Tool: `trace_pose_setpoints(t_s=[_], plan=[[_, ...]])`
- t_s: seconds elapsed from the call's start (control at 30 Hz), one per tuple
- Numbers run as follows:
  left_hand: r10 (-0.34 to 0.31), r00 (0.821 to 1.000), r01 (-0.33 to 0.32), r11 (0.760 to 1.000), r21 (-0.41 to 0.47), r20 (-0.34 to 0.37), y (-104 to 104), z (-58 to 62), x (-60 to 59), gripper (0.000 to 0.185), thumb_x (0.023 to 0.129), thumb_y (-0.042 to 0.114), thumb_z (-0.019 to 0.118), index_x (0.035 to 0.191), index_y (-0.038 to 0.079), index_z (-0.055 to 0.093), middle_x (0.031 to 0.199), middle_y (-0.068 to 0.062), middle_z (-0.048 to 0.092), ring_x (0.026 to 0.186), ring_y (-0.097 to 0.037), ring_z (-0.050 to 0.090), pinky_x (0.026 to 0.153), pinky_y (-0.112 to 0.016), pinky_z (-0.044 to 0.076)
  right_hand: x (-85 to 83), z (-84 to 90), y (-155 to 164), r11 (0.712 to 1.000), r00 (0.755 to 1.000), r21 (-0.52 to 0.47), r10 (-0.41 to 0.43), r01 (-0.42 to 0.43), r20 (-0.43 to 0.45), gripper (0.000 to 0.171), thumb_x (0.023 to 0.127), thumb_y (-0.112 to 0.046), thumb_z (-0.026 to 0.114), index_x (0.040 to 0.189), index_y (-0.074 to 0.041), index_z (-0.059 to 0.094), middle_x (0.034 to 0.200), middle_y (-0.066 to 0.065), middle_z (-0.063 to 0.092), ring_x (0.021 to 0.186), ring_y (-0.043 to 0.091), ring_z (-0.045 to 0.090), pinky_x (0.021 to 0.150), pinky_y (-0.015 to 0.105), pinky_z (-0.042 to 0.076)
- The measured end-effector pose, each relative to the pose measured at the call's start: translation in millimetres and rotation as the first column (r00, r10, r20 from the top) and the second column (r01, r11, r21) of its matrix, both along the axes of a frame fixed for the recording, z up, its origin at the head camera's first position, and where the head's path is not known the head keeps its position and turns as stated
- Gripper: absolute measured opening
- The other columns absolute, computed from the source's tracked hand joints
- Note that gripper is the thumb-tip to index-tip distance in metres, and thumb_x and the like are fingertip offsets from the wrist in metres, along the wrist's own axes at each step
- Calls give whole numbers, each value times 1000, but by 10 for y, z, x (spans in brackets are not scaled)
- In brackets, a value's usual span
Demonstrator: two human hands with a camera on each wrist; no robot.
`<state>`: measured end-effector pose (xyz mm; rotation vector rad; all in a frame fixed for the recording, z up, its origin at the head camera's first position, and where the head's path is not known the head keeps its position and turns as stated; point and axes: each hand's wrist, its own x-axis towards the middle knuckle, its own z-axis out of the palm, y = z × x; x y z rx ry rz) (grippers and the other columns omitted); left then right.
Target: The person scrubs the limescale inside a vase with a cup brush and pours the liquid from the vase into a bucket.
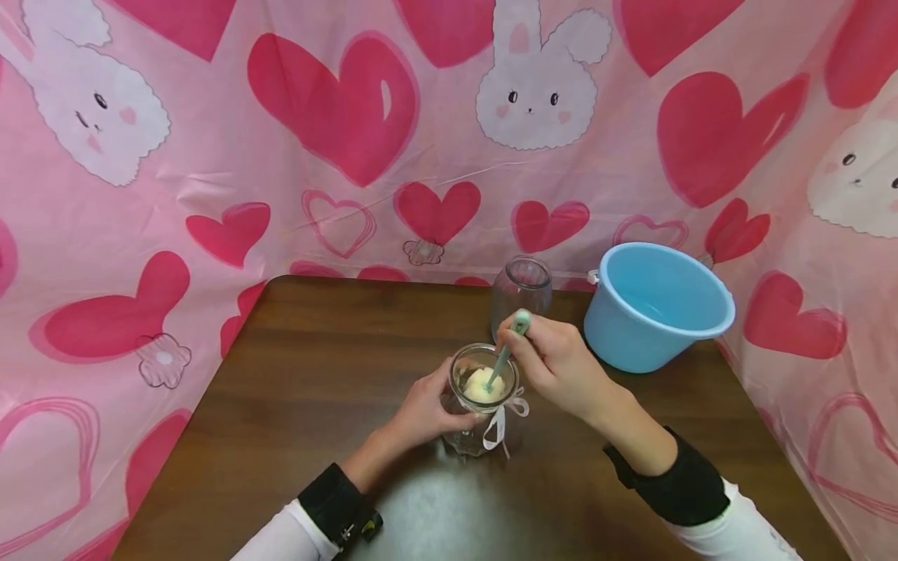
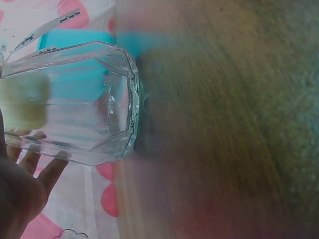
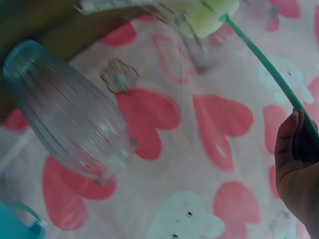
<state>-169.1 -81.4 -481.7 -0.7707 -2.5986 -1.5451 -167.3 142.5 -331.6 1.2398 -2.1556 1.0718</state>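
Two glass jars stand on the bench (image 1: 316,366): the ribboned jar (image 1: 482,405), steadied mid-bench by the left hand (image 1: 421,409) curled round it, holds one pale yellow sponge (image 1: 480,383) that the right hand (image 1: 557,362) works with one pinched green stick (image 1: 501,354), its tip hidden inside, while the empty jar (image 1: 521,288) and one blue bucket (image 1: 652,304) stand behind.

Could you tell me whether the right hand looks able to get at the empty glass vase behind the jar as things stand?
Probably yes: the empty vase stands just beyond the right hand with nothing between, though that hand holds the brush.
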Motion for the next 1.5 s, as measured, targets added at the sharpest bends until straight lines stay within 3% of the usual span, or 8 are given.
trace_pose_setpoints(t_s=[0.2, 0.47, 0.6, 0.97, 1.1, 1.27, 1.4, 1.5], plan=[[-3, 1000, 3, 1000, -13, 0, -20, 3, 5, 86, 74, 27, 92, 147, 12, 50, 129, -6, 70, 106, -23, 72, 91, -43, 54, -14, -125, -18, 1000, 1000, -13, -7, 8, 13, 8, 106, -10, 59, 106, -9, 66, 82, -2, 63, 68, 8, 53, 61, 17, 46], [-4, 1000, 4, 1000, 3, -8, 10, -4, -1, 83, 74, 31, 92, 144, 12, 53, 137, -6, 67, 110, -23, 72, 96, -46, 53, 37, 175, 8, 986, 999, -160, -39, 43, 28, 27, 109, -23, 55, 95, -3, 67, 83, 4, 71, 61, 11, 59, 57, 22, 52], [-2, 1000, 2, 1000, -2, -23, 19, -13, 2, 82, 74, 32, 92, 144, 11, 53, 135, -7, 68, 107, -21, 72, 94, -44, 54, 84, 232, 7, 976, 998, -210, -57, 63, 36, 25, 108, -19, 56, 94, -2, 68, 82, 5, 71, 59, 11, 58, 56, 23, 51], [11, 1000, -11, 1000, -8, -10, 15, 10, -3, 83, 74, 29, 91, 145, 12, 52, 126, -6, 71, 105, -21, 70, 91, -43, 54, 9, -143, -90, 989, 995, -139, -42, 54, 89, 7, 103, -4, 61, 101, -8, 67, 80, 1, 67, 65, 13, 58, 60, 20, 49], [13, 1000, -13, 1000, -19, -1, 15, -2, 3, 85, 75, 30, 91, 147, 12, 50, 124, -5, 71, 105, -19, 69, 90, -41, 54, 19, -145, -107, 993, 999, -112, -38, 41, 30, 10, 107, -13, 59, 104, -7, 67, 81, 2, 66, 66, 11, 57, 60, 18, 49], [35, 999, -35, 999, -10, -16, 23, -29, 10, 88, 73, 30, 91, 149, 11, 50, 126, -6, 71, 103, -19, 69, 90, -42, 54, 45, 81, -85, 988, 996, -155, -40, 27, -78, 28, 108, -27, 56, 101, -2, 67, 83, 4, 69, 63, 9, 57, 59, 18, 49], [31, 999, -31, 1000, 0, -28, 34, -38, 15, 86, 73, 32, 92, 147, 14, 51, 128, -3, 71, 105, -17, 70, 91, -42, 54, 47, 217, -59, 983, 993, -181, -53, 34, -104, 32, 107, -29, 58, 100, 0, 66, 85, 5, 71, 63, 10, 58, 61, 18, 51], [18, 999, -18, 1000, 7, -31, 38, -29, 9, 84, 74, 33, 92, 146, 15, 51, 127, -1, 71, 105, -16, 70, 90, -41, 55, 25, 182, -81, 986, 995, -165, -48, 32, -90, 29, 107, -28, 58, 100, -1, 65, 86, 4, 71, 66, 11, 60, 64, 19, 52]])
